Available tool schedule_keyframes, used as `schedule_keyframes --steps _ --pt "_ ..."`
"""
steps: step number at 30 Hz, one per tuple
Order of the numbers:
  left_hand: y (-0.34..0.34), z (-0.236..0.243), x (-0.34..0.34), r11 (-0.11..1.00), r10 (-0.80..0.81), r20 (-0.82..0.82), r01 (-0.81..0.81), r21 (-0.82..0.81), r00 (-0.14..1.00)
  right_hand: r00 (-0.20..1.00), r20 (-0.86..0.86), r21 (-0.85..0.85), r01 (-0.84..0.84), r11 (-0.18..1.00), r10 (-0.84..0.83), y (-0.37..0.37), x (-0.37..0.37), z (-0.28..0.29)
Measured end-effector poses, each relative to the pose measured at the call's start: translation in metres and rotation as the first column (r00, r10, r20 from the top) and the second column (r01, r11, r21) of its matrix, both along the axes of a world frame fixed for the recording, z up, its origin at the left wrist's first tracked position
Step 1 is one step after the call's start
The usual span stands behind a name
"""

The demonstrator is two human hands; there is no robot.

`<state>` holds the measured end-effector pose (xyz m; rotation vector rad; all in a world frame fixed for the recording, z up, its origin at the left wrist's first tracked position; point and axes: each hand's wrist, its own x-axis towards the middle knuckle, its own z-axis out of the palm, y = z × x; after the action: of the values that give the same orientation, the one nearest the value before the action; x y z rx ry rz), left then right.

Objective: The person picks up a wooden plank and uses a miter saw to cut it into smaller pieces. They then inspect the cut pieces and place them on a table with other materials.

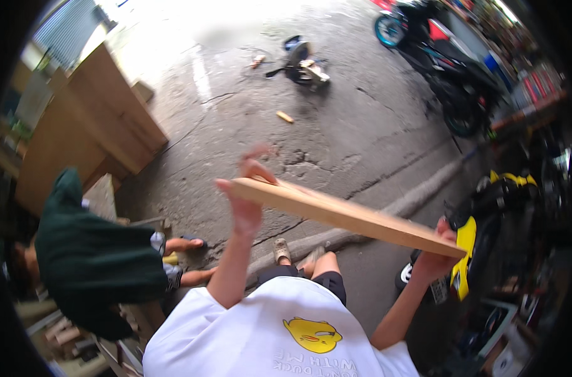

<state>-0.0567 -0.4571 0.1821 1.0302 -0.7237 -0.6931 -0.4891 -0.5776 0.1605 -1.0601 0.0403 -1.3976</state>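
A long pale wooden board (348, 218) spans from left to right in front of my body, sloping down to the right. My left hand (247, 200) holds its left end, fingers curled over the top and blurred by motion. My right hand (440, 254) grips the right end from beneath. Below the board are my feet in beige clogs (282, 251) and my white T-shirt (248, 333) with a yellow duck print.
A person in dark green (97, 264) bends at the left by plywood sheets (91, 119) and wood offcuts. A dark power tool (301, 66) lies on the concrete ahead. A black scooter (449, 75) stands right, a yellow-and-black one (463, 264) lower right.
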Motion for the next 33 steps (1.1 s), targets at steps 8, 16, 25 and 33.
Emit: schedule_keyframes --steps 8,16,25,33 --pt "-0.150 -0.003 0.059 0.883 -0.412 -0.095 0.371 -0.289 0.906 0.993 0.049 0.500 -0.118 0.858 0.109 -0.170 0.052 0.004" --pt "-0.271 0.002 0.038 0.956 -0.147 -0.124 0.109 -0.272 0.981 0.937 -0.201 0.578 -0.122 0.807 0.286 -0.322 0.082 -0.031" --pt "-0.429 -0.050 0.021 0.952 -0.236 -0.658 0.307 -0.007 0.715 0.643 -0.619 0.600 0.016 0.800 0.451 -0.507 0.048 -0.116" --pt "-0.648 -0.049 0.010 0.744 -0.556 -0.815 0.534 -0.401 0.162 0.585 -0.771 0.602 0.543 0.585 0.252 -0.593 0.008 -0.187"
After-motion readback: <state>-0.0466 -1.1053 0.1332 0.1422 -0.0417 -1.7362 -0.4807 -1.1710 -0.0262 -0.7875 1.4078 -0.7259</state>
